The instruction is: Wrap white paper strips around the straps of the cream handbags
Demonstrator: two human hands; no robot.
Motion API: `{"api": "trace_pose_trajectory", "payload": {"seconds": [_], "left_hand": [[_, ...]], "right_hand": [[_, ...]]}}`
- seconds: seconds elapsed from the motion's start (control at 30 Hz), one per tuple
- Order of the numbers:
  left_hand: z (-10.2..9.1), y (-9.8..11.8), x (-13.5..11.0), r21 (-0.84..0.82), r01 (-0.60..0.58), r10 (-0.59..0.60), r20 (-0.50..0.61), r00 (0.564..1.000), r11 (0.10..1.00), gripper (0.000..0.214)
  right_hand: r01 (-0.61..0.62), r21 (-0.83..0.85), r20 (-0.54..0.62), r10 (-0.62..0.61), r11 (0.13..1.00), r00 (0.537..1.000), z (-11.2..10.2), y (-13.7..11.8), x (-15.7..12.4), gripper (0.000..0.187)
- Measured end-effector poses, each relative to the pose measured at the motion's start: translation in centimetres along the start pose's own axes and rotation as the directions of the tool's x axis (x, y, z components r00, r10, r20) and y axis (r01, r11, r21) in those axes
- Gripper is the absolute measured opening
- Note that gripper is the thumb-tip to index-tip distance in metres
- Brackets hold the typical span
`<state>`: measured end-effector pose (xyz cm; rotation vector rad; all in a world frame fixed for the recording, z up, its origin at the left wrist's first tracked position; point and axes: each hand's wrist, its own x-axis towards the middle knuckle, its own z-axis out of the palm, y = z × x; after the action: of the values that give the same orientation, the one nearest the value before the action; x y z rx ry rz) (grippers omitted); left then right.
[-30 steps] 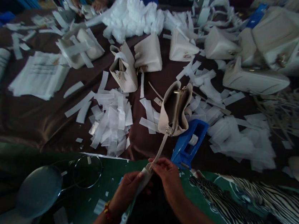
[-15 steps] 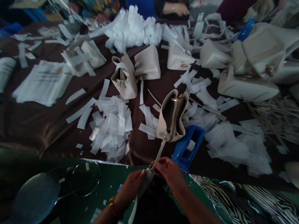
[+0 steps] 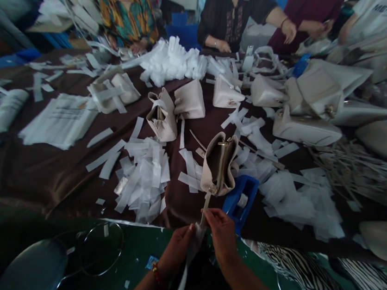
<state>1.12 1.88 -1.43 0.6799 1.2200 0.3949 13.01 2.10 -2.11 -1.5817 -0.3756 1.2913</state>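
Pinching the thin cream strap (image 3: 205,203) of a small cream leather-look handbag (image 3: 219,164), the left hand (image 3: 176,250) and right hand (image 3: 221,234) meet at the near edge of the brown-clothed table (image 3: 36,178). The fingers of both hands are closed on the strap. A soft white wrapping strip (image 3: 184,274) lies against it under the left fingers, its free end hanging below the hands. The handbag stands upright with its mouth open, just beyond the hands and just beside a blue plastic tape dispenser (image 3: 241,199) on its right. A heap of loose white strips (image 3: 143,176) lies to its left, and more cream handbags (image 3: 163,116) sit farther back, where other people work at the far side.

The bag looks light and holds its shape. The strap is limp, narrow and probably smooth, so it is best gripped close to where the strip meets it. The strip seems flimsy and likely to tear or slip if pulled hard.
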Motion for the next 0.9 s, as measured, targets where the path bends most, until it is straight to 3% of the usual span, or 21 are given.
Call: {"api": "trace_pose_trajectory", "payload": {"seconds": [0.17, 0.4, 0.5, 0.6, 0.7, 0.9], "left_hand": [[0.3, -0.7, -0.6, -0.048, -0.003, 0.001, -0.034, 0.999, 0.999, 0.052], [0.6, 0.3, 1.6, -0.069, -0.095, 0.090, -0.070, 0.993, 0.993, 0.050], [0.7, 0.2, 2.2, -0.002, -0.111, 0.110, -0.124, 0.986, 0.994, 0.056], [0.5, -0.1, 2.4, 0.070, -0.045, 0.055, -0.152, 0.987, 0.997, 0.062], [0.2, 0.1, 2.7, 0.121, -0.017, 0.038, -0.179, 0.983, 0.993, 0.065], [0.3, 2.2, 4.7, 0.252, -0.138, 0.194, -0.209, 0.958, 0.958, 0.059]], "right_hand": [[0.006, -0.051, 0.001, -0.006, 0.999, 1.000, 0.4, 0.8, -0.4, 0.030], [0.020, -0.117, -0.004, -0.021, 0.993, 1.000, 0.6, 1.9, -0.8, 0.035], [-0.054, -0.053, -0.004, 0.054, 0.997, 0.999, 0.4, 1.2, 0.3, 0.044], [-0.137, -0.039, 0.014, 0.138, 0.990, 0.990, 0.1, 0.1, 2.0, 0.050], [-0.094, -0.077, 0.023, 0.096, 0.993, 0.995, 0.0, -0.2, 3.6, 0.047], [-0.034, -0.136, 0.014, 0.036, 0.990, 0.999, -0.1, 1.0, 5.1, 0.036]]}}
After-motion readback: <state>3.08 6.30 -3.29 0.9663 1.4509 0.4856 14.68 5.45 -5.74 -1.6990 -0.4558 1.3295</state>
